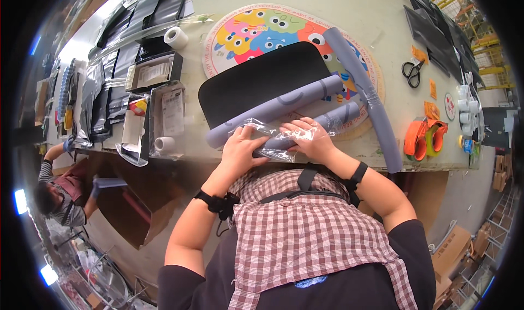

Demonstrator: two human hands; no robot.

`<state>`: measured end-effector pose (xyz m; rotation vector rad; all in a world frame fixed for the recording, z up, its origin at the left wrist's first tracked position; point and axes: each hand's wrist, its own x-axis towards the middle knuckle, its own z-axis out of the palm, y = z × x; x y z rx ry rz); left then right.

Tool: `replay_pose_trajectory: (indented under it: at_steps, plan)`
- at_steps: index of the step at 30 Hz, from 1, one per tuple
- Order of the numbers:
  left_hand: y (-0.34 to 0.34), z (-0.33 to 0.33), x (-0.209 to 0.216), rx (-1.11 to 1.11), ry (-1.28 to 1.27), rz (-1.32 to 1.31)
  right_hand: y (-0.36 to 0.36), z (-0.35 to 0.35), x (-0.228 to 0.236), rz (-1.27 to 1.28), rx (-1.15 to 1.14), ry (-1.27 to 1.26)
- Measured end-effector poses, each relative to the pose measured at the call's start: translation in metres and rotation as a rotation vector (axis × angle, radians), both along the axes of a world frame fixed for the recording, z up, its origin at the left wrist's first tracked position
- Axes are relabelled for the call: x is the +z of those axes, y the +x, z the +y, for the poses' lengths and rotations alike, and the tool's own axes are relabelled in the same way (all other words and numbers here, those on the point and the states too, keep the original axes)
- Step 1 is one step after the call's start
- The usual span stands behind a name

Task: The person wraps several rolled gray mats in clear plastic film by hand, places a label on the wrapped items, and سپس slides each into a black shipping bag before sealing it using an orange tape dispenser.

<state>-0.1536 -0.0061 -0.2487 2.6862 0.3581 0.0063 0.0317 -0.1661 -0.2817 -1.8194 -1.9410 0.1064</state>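
Currently | left hand [240, 148] and right hand [310, 138] are touching clear film [263, 127], grips indiscernible | lilac roll [345, 113] is slanting up-rightward, right hand sitting nearer its upper end

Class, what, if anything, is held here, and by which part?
The left hand touches clear plastic at the left end of a purple roll; the right hand lies over the roll's middle. Whether the fingers grip or only press cannot be told.
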Motion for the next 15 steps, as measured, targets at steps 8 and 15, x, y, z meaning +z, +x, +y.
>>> replay_pose_trajectory:
  at_steps: [8,15]
  plan:
    - [0.001,0.003,-0.007,0.009,0.028,-0.007,-0.005,-0.015,-0.021,-0.075,0.074,0.342]
    - [0.003,0.006,-0.003,0.003,-0.009,0.057,0.011,-0.03,0.005,0.262,0.071,0.146]
